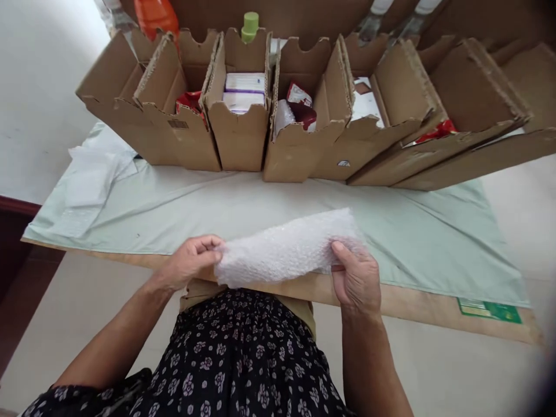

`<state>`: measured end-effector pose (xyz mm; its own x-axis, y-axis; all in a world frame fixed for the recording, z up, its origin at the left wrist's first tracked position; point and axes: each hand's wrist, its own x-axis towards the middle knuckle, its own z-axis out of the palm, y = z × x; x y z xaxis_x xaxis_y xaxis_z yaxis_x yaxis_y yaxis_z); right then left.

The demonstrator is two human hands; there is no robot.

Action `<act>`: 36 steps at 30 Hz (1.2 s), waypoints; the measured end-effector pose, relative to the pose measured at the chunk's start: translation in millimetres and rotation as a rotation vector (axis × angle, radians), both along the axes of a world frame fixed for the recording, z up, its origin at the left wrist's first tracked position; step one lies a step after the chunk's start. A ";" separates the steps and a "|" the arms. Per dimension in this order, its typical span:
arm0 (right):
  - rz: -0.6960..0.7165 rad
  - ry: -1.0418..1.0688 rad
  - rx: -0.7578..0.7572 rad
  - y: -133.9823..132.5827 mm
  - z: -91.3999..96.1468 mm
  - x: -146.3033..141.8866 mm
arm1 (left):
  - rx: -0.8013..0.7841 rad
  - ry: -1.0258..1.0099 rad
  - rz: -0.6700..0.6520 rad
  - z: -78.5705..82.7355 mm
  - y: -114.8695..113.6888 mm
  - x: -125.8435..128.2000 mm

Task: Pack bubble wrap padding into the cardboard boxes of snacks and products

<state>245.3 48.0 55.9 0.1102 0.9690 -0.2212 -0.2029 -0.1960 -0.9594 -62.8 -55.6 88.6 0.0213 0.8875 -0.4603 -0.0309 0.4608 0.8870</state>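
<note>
A long white bubble wrap bag [282, 246] stretches between my two hands, just above the front edge of the table. Its left end is pinched by my left hand [193, 260], between thumb and fingers. My right hand [358, 272] grips the other end, thumb on top and the fingers behind the plastic. The bag looks flat and slightly wrinkled; whether anything is inside I cannot tell.
Several upright cardboard bins [243, 136] line the back, holding packets and boxes. More bubble wrap bags [89, 179] lie at the table's left end. A pale green cloth [174, 200] covers the table. A green packet [489, 311] sits at the front right edge. Bottles [156, 17] stand behind.
</note>
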 end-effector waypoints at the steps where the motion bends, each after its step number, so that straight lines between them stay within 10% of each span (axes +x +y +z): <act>1: 0.028 -0.055 0.019 -1.8 -2.0 2.7 | 0.036 0.118 0.051 0.5 10.0 -4.7; 6: 0.048 -0.651 0.244 -11.3 -13.8 16.6 | 0.200 0.790 0.206 -3.3 45.2 -11.4; 10: 0.032 -0.957 0.489 -14.5 -14.4 32.6 | 0.577 1.140 0.128 -15.4 32.1 2.8; 17: 0.628 -1.139 0.752 8.2 -20.0 30.8 | 0.670 1.178 -0.289 -38.3 16.4 9.6; 36: 0.636 -1.119 0.773 21.0 -14.3 28.4 | 0.610 1.194 -0.283 -33.7 29.9 2.5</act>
<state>273.7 69.0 41.6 -0.6015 0.7537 0.2648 0.6071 0.6468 -0.4616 -60.3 -25.7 54.9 0.1041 0.9858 0.1319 0.9172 -0.1464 0.3705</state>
